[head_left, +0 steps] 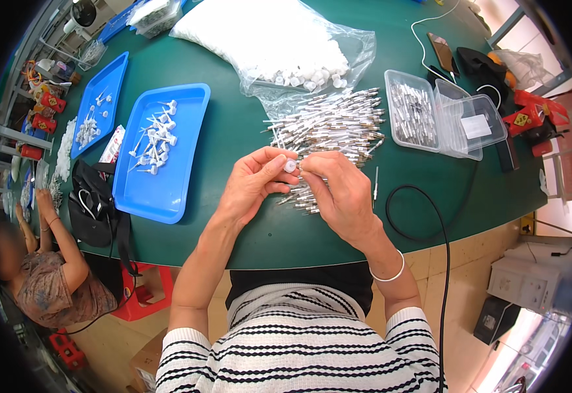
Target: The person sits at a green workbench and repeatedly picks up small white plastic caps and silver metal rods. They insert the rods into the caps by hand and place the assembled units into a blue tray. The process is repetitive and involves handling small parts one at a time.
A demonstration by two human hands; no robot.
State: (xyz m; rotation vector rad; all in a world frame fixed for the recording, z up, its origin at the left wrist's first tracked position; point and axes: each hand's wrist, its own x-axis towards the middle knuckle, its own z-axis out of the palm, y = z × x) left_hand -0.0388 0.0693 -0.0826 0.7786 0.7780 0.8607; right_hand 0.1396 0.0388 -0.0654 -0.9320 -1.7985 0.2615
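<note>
Close together over the near middle of the green table, my two hands almost meet at the fingertips. My left hand (252, 182) pinches a small white round plastic cap (290, 166) between thumb and fingers. The fingers of my right hand (342, 195) are pinched beside the cap; what they hold, if anything, is hidden. Under and beyond both hands spreads a heap of thin white-and-metal rods (338, 124). Farther back, a clear plastic bag (246, 36) lies on its side, its mouth toward me, full of white caps.
To the left, a blue tray (147, 202) holds several capped rods; another blue tray (112, 82) stands beyond it. A black bag (92, 196) hangs at the table edge near a co-worker (53, 281). Rightward are a clear box of rods (413, 108), a black cable (440, 223) and a phone (441, 51).
</note>
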